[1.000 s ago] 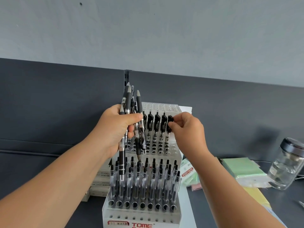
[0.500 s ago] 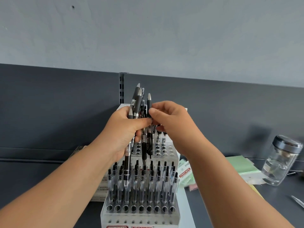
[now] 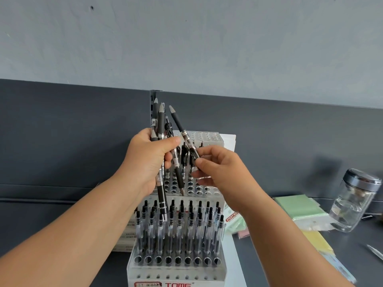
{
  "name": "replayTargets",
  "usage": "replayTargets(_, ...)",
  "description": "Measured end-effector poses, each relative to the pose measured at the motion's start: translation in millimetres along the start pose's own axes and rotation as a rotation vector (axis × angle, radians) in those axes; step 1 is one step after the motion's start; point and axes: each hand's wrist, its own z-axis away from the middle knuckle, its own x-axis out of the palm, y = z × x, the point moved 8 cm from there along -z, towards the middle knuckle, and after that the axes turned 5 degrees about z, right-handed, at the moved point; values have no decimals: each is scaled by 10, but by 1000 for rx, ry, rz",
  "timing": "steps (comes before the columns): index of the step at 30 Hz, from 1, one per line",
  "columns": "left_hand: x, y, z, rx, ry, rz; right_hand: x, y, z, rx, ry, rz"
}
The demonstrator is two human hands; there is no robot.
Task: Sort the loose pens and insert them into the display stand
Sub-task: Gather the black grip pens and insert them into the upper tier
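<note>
Pens (image 3: 159, 123) stood bunched in the left hand's (image 3: 149, 162) clamped fingers above the stand (image 3: 176, 272); right hand (image 3: 221, 175) fingers pinched one pen (image 3: 185, 137), tip up, likely needing flipping, then a straight drop into an empty hole.

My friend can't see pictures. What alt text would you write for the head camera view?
A person's left hand grips a bundle of black pens while the right hand pinches a single pen beside it, tip up, above a tiered display stand holding rows of pens. A glass jar and sticky notes sit to the right.
</note>
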Motion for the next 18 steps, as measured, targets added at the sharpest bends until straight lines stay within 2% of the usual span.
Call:
replayTargets(8, -111, -73, -27, -24, 16, -19, -594, -3, -82, 22, 295, -471)
replayTargets(12, -86, -143, -31, -51, 1, -48, -705, 85, -119, 34, 356, -581)
replayTargets(15, -78, -166, -45, -58, -4, -47, -764, 49, -122, -10, 420, -491)
replayTargets(18, -68, -164, -58, -58, -6, -47, -846, -108, -119, -126, 516, -195)
